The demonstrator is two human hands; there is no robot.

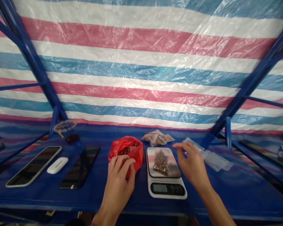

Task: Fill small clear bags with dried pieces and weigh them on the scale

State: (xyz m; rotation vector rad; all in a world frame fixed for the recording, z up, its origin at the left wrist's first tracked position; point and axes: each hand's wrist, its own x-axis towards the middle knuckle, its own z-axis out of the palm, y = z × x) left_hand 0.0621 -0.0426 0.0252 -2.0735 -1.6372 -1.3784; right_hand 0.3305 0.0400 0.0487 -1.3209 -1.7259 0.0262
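My left hand (120,175) is at the near side of a red plastic bag (138,155), its fingers curled over the bag's edge. Small brown pieces (124,151) show in the bag's mouth. To the right, a white kitchen scale (149,179) carries a clear zip bag (161,162) of small brownish pieces on its shiny plate, and digits are lit on its display. Beside the plate's right edge my right hand (192,161) hovers with fingers apart and nothing visible in them. Behind the scale lie several filled clear bags (157,138).
Flat clear bags (214,158) lie to the right, partly behind my right hand. On the left are a light-edged phone (34,166), a white earbud case (58,165), a dark phone (80,168) and a lidded plastic cup (69,131). Blue metal bars (35,59) flank a striped tarp (141,72).
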